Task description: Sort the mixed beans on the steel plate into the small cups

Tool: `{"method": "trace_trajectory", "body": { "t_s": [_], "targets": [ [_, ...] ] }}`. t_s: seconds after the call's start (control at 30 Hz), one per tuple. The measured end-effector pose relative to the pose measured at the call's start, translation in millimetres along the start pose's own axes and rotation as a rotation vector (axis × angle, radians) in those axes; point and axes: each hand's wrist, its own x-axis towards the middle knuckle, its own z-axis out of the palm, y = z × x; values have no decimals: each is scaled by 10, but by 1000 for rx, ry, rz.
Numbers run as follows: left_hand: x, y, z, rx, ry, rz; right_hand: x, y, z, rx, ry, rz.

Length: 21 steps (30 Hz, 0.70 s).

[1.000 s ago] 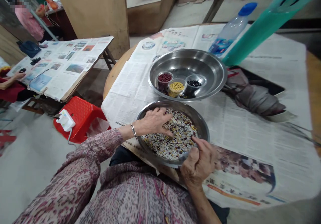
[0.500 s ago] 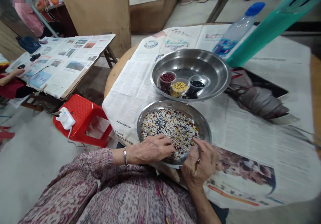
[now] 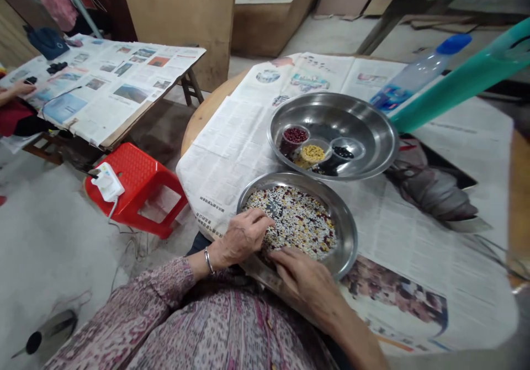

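Clock positions are read on the smaller steel basin [image 3: 350, 240] unless we state otherwise, with twelve at its far rim; we see our left hand [image 3: 244, 237], with a bracelet [image 3: 208, 261] at its wrist, reaching over the rim at about nine, its fingers bent and drawn close together, though we cannot tell whether anything is pinched; our right hand [image 3: 306, 279] lies across the near rim at about six, its fingertips pointing to seven and partly hidden, so its grip we cannot tell; the two sets of fingertips are near each other but apart. The mixed grains and beans [image 3: 304, 215], white, yellow and dark red, spread over the basin floor, beginning right by our left fingertips and running from them toward twelve and four; a thinner patch, with metal showing, lies toward ten.

At one we find the larger steel basin [image 3: 372, 132]; on its own dial the cup of red beans [image 3: 295, 138] sits at nine, the cup of yellow beans [image 3: 313, 153] near seven and the cup of black beans [image 3: 344, 152] at five; outside it stand the plastic bottle [image 3: 408, 85] at two, the teal tube [image 3: 451, 88] from three upward, and the grey wrapped bundle [image 3: 439, 190] at four; newspaper [image 3: 397, 221] underlies both basins; at ten, off the table, the red stool [image 3: 138, 174] bears a white power strip [image 3: 107, 182].
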Motion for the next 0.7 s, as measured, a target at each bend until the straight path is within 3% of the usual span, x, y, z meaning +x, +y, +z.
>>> {"method": "trace_trajectory", "body": {
  "t_s": [0.13, 0.27, 0.43, 0.53, 0.7],
  "targets": [
    [-2, 5, 7, 16, -31, 7, 142, 78, 99, -204, 195, 142],
    [-7, 7, -12, 14, -47, 4, 271, 327, 19, -297, 402, 287],
    [-26, -6, 3, -36, 24, -21, 561, 425, -13, -367, 403, 448],
    [-41, -21, 49, -56, 100, -47, 768, 347, 99, -313, 340, 334],
    [-49, -22, 117, -76, 178, -94, 925, 183, 206, -100, 217, -46]
  ]
}}
